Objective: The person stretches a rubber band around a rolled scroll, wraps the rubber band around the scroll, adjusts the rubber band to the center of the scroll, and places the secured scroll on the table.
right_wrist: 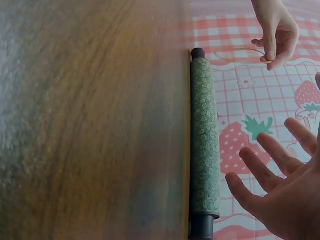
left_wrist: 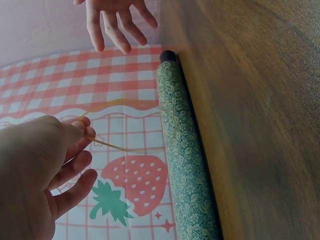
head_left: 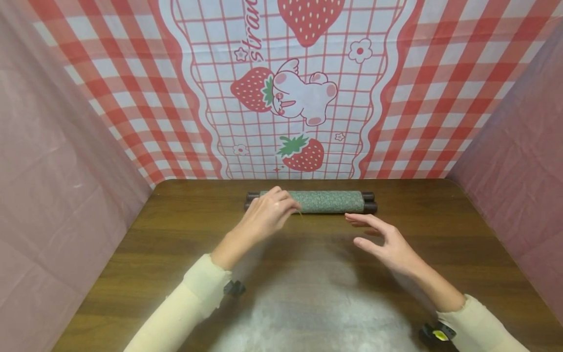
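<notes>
A rolled scroll (head_left: 332, 201), covered in green floral cloth and with dark rod ends, lies along the back of the table. Between thumb and fingertip my left hand (head_left: 268, 213) pinches a thin yellow elastic band (left_wrist: 107, 144). In the left wrist view the band stretches out as a loop towards the scroll (left_wrist: 185, 155); whether it touches the roll I cannot tell. My left hand hides part of the scroll's left end in the head view. My right hand (head_left: 389, 247) hovers near the scroll's right end, fingers spread, holding nothing.
The brown wooden table (head_left: 176, 244) reaches back to a red-and-white checked cloth (head_left: 422, 98) with strawberry pictures, hanging just behind the scroll. Pink curtains (head_left: 57, 171) close off both sides. A dark wrist device (head_left: 437, 333) sits at each sleeve.
</notes>
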`<state>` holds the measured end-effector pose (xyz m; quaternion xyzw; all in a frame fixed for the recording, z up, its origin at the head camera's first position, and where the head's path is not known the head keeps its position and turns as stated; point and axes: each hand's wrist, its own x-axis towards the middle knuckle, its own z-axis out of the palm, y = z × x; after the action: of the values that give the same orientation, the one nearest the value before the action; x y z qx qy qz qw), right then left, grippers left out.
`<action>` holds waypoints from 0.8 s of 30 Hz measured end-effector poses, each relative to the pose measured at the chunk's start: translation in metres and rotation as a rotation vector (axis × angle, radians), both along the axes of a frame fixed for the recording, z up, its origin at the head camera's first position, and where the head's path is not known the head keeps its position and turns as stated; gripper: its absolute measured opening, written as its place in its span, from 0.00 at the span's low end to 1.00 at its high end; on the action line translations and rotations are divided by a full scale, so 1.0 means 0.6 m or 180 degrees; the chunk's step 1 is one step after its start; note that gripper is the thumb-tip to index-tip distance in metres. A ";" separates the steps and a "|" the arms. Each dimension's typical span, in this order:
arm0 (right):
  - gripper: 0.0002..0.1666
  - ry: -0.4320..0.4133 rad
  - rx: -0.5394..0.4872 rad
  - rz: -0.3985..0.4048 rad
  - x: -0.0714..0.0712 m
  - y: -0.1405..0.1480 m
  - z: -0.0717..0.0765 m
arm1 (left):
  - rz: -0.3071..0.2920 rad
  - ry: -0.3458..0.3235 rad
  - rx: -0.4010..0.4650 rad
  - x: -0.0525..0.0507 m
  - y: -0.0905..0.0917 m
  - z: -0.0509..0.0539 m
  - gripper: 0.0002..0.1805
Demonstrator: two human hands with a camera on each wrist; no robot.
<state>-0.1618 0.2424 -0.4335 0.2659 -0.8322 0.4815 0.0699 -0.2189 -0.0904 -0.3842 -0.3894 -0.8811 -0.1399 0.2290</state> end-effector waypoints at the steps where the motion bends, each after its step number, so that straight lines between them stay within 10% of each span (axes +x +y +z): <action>1: 0.31 -0.0014 -0.0051 0.0018 0.000 -0.001 0.000 | 0.0007 -0.0012 -0.0011 0.000 0.000 0.000 0.06; 24: 0.26 -0.0220 -0.0409 0.0273 0.003 -0.006 -0.002 | 0.0078 -0.0060 -0.0023 0.006 -0.003 0.005 0.06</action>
<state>-0.1599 0.2387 -0.4350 0.2796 -0.7894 0.5453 0.0374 -0.2151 -0.0921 -0.3810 -0.3781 -0.8884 -0.1376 0.2210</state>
